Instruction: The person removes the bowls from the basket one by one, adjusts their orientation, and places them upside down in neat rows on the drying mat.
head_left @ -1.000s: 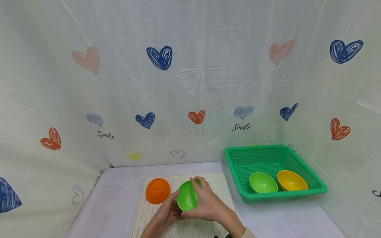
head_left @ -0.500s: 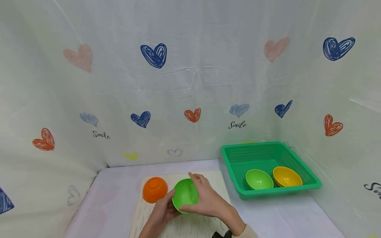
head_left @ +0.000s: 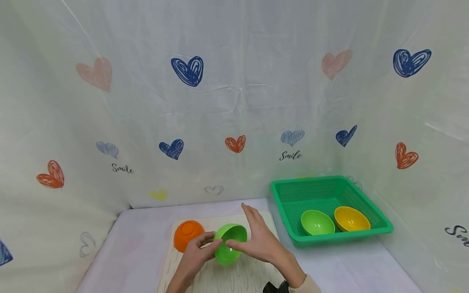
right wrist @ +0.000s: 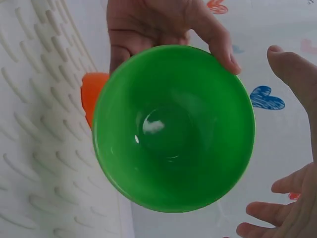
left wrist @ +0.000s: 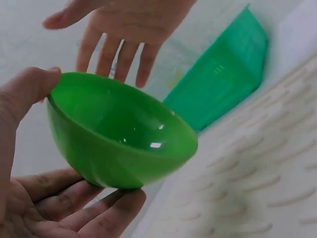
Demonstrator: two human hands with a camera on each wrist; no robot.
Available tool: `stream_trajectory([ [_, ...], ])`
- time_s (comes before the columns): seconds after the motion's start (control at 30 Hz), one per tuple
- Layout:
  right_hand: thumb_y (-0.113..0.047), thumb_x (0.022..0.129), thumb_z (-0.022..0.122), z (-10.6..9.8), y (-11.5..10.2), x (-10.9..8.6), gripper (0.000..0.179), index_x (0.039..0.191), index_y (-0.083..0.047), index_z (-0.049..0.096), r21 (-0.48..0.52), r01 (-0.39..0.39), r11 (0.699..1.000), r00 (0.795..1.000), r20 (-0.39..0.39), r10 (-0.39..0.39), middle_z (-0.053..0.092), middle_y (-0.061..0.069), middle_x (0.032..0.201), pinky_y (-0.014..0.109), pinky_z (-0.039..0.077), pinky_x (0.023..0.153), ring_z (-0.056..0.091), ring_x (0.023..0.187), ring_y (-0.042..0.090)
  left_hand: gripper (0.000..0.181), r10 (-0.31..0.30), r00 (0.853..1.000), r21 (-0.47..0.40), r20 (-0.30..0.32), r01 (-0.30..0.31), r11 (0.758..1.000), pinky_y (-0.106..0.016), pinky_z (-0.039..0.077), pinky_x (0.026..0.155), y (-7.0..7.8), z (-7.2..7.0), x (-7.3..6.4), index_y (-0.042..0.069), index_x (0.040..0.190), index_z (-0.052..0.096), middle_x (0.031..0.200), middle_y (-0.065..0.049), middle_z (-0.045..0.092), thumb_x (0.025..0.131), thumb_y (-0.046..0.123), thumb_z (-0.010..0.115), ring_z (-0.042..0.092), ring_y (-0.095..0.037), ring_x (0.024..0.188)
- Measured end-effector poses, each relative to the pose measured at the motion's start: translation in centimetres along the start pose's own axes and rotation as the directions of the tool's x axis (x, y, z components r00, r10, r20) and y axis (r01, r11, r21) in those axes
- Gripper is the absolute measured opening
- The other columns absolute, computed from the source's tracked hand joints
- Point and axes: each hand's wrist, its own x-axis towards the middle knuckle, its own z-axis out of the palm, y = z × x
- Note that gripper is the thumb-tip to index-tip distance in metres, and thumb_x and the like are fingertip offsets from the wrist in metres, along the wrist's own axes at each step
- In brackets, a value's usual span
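A small green bowl [head_left: 231,244] is held tilted above the cream ridged mat [head_left: 220,280], its hollow turned toward the right hand. My left hand [head_left: 196,254] grips it, thumb on the rim and fingers under the base, as the left wrist view shows of the bowl [left wrist: 124,134]. Beside the bowl, my right hand [head_left: 261,238] is spread with fingers straight and apart from it; the right wrist view shows a gap between that hand [right wrist: 292,198] and the rim. An upside-down orange bowl [head_left: 187,235] sits on the mat just behind the left hand.
A green plastic basket [head_left: 293,238] stands at the right rear of the white-covered table [head_left: 121,252]. Inside it are a light green bowl [head_left: 317,222] and a yellow bowl [head_left: 351,219]. A heart-printed curtain [head_left: 205,101] encloses the table's back and sides.
My right hand has let go of the green bowl and opened out to its right. The left hand now holds the bowl alone, and the bowl has turned its hollow to the right.
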Motion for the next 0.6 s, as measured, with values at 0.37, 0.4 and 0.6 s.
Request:
stream_trajectory([
  [0.37,-0.072,0.070,0.068,-0.5,0.9,1.2,0.116,0.156,-0.022,0.009,0.045,-0.007,0.999,1.000,0.010,0.006,0.015,0.002,0.161,0.058,0.035,0.108,0.021,0.147,0.026,0.063,0.467,0.884,0.502,-0.019,-0.395,0.769,-0.031,0.055,0.089,1.8,0.7,0.2,0.019,0.120,0.061,0.118,0.008,0.062,0.066,0.037,0.088,0.062,-0.012,0.107],
  [0.4,-0.072,0.070,0.068,-0.4,1.0,1.3,0.116,0.156,-0.020,0.009,0.041,0.004,0.999,1.000,0.013,-0.004,0.016,0.004,0.161,0.058,0.034,0.108,0.021,0.147,0.027,0.065,0.516,0.856,0.539,0.004,-0.437,0.720,-0.031,0.055,0.090,1.8,0.6,0.2,0.017,0.121,0.061,0.119,0.008,0.062,0.065,0.035,0.089,0.061,-0.011,0.108],
  [0.6,-0.072,0.070,0.069,-0.1,2.2,1.1,0.115,0.155,-0.014,0.017,0.008,0.024,1.000,0.998,0.052,-0.024,0.025,0.007,0.158,0.057,0.037,0.107,0.027,0.145,0.031,0.074,0.655,0.742,0.657,0.143,-0.566,0.498,-0.031,0.053,0.093,1.6,0.7,0.2,0.013,0.125,0.058,0.132,0.000,0.057,0.062,0.032,0.091,0.058,-0.016,0.119],
])
